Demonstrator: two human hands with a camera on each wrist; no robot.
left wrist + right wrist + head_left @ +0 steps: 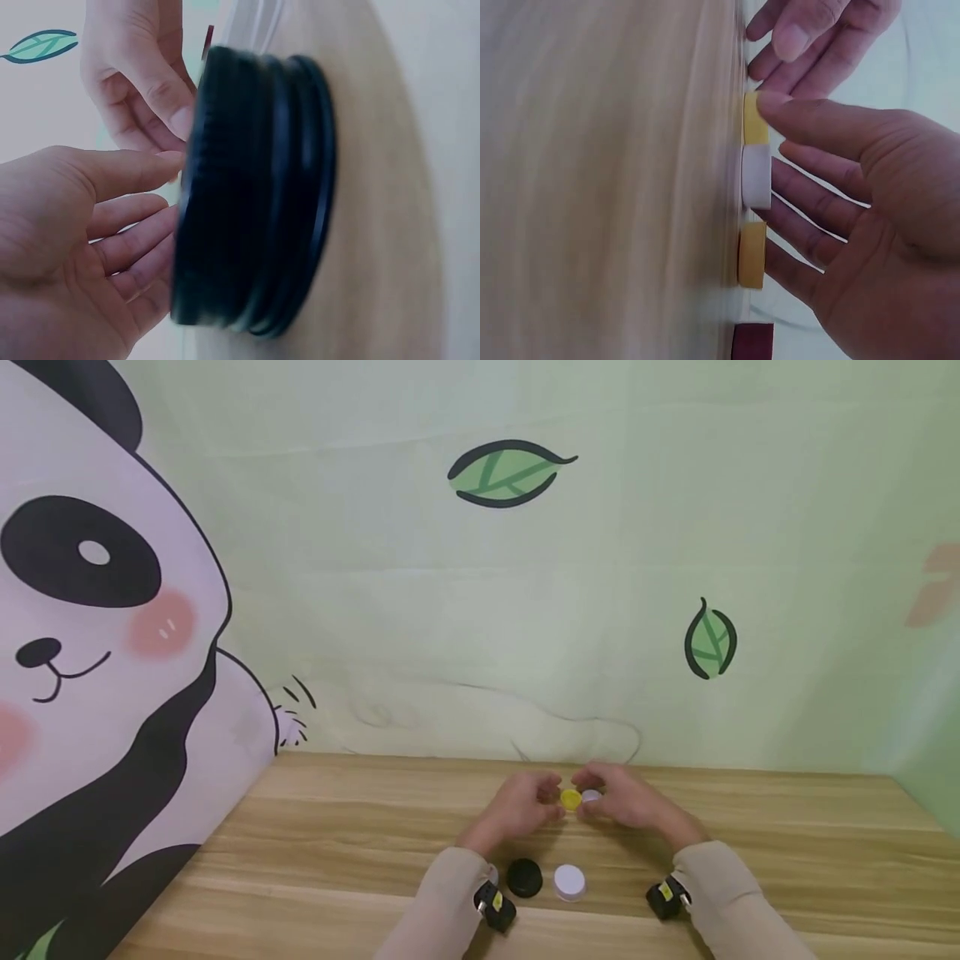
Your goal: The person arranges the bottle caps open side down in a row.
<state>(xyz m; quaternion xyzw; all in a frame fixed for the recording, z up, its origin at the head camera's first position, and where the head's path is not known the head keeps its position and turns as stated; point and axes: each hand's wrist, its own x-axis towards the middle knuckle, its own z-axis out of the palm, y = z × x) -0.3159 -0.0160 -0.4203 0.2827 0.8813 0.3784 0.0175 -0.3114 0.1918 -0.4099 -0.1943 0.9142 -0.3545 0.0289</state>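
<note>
A yellow bottle cap [571,799] and a white cap [592,796] lie side by side at the back of the wooden table. My right hand [622,797] curves loosely over them from the right. Its thumb tip touches or nearly touches the yellow cap [756,120], with the fingers spread behind the white cap [757,177]. An orange-yellow cap [752,255] and a dark red cap [752,342] continue the row, hidden in the head view. Just left of the yellow cap, my left hand [521,806] holds nothing visible, its fingers loosely bent.
Nearer the front, a black lid [524,877] and a white lid [569,882] lie on the wooden table [315,843]. Another pale lid [492,873] is partly hidden by the left sleeve. A printed backdrop [375,568] rises behind the table.
</note>
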